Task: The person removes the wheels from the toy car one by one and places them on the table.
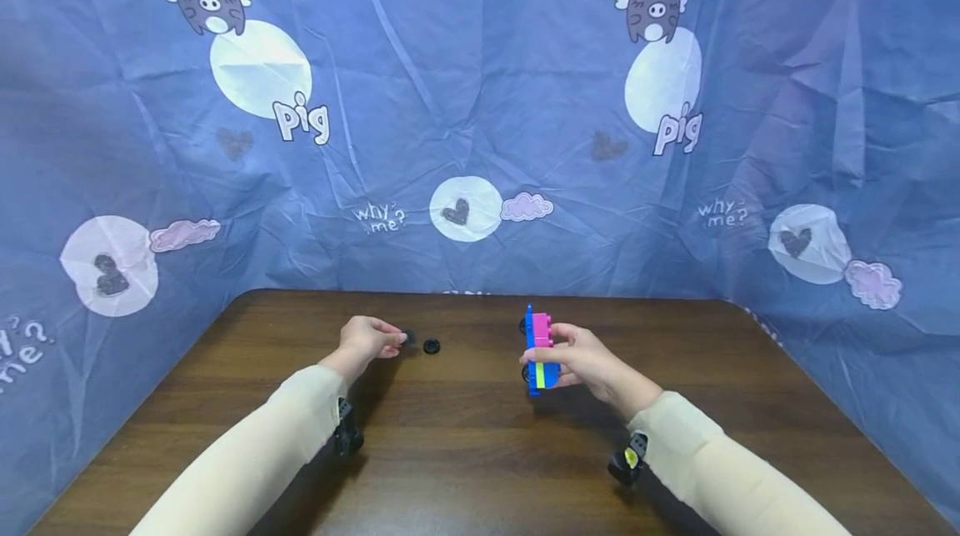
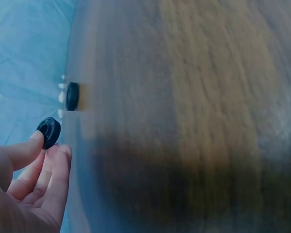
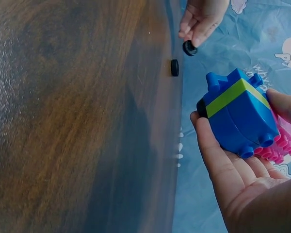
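My left hand (image 1: 365,339) pinches a small black toy wheel (image 2: 50,133) between thumb and fingers, just above the table's far part. A second black wheel (image 1: 431,346) lies on the table a little to the right of that hand. Off to the right, my right hand (image 1: 588,363) grips a toy car (image 3: 242,114) built of blocks, blue with a yellow-green stripe and pink studded bricks. In the head view the car is turned on its side, with black wheels along its left side. The fingers hide part of the car.
A brown wooden table (image 1: 465,453) spreads beneath both hands. Behind its far edge hangs a blue printed cloth (image 1: 480,102), which also runs along both sides. Each wrist carries a small black camera (image 1: 347,429).
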`<state>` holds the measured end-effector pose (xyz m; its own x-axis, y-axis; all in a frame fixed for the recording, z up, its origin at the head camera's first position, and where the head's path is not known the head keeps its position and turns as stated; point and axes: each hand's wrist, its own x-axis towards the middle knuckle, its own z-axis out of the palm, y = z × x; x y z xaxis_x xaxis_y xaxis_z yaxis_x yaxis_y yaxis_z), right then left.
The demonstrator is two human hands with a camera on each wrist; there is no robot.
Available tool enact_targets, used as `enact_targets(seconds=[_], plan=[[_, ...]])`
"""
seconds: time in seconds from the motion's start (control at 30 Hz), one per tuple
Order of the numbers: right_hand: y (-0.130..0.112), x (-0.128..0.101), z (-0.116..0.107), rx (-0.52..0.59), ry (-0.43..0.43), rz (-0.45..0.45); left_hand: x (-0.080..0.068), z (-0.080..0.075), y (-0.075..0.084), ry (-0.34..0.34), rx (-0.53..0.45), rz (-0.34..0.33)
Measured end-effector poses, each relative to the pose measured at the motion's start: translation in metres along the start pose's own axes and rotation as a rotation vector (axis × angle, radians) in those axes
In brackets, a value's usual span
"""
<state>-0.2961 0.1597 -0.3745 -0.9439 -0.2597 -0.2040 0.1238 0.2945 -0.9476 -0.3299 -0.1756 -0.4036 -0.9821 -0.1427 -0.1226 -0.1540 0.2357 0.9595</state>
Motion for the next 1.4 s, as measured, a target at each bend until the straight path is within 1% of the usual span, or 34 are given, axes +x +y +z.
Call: enact_targets(seconds=[0.13, 0.3, 0.47, 0.63, 0.83, 1.07, 1.17, 1.27, 1.4], plan=[[0.001, 0.001, 0.001, 0.019, -0.009, -0.006, 0.003, 0.000, -0.006, 0.019, 0.031, -0.028], [0.002, 0.001, 0.000, 0.026, -0.012, 0.002, 0.012, 0.001, -0.012, 0.008, 0.052, -0.049], [0.003, 0.000, -0.001, 0.027, -0.015, 0.021, 0.018, 0.005, -0.013, 0.042, 0.075, -0.093], [0.006, -0.002, -0.002, 0.044, -0.019, 0.025, 0.019, 0.006, -0.012, 0.071, 0.104, -0.122], [0.006, -0.003, -0.002, 0.045, -0.031, 0.015, 0.019, 0.005, -0.012, 0.062, 0.052, -0.115], [0.006, -0.004, 0.001, 0.037, -0.046, 0.014, 0.016, 0.003, -0.012, 0.028, -0.004, -0.146], [0.007, -0.003, 0.002, 0.024, -0.049, 0.012, 0.015, 0.001, -0.013, 0.017, -0.004, -0.155], [0.006, -0.003, 0.003, 0.011, -0.048, 0.008, 0.013, -0.002, -0.015, 0.019, 0.019, -0.129], [0.002, -0.002, 0.004, 0.008, -0.055, -0.003, 0.009, -0.007, -0.015, 0.032, 0.036, -0.040]])
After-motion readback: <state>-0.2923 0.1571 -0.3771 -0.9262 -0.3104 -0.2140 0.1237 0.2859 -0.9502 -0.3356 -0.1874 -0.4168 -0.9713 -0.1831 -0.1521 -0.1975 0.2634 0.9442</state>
